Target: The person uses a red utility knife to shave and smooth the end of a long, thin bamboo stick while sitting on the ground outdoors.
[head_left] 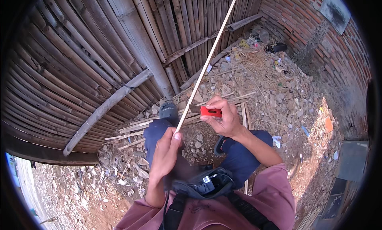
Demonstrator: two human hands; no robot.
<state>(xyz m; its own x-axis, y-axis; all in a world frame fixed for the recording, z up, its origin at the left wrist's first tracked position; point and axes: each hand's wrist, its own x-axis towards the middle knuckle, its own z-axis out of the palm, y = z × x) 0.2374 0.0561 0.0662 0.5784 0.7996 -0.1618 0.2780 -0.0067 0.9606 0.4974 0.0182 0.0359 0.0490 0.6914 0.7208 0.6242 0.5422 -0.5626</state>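
My left hand [165,150] is closed round the lower end of a long, thin, pale bamboo strip [204,67], thumb lying along it. The strip slants up and away to the top edge of the view, where its far end runs out of sight. In my right hand [227,118] is a red utility knife [211,111], gripped between thumb and fingers. Its dark blade [194,108] points left and meets or nearly meets the strip a little above my left hand; whether it cuts in I cannot tell.
Several cut strips [135,128] lie on the rubble around my feet. A bamboo slat wall [79,71] with a thick post [139,39] rises at the left, and a brick wall [302,23] stands at the right. A black open pouch [205,184] sits at my waist.
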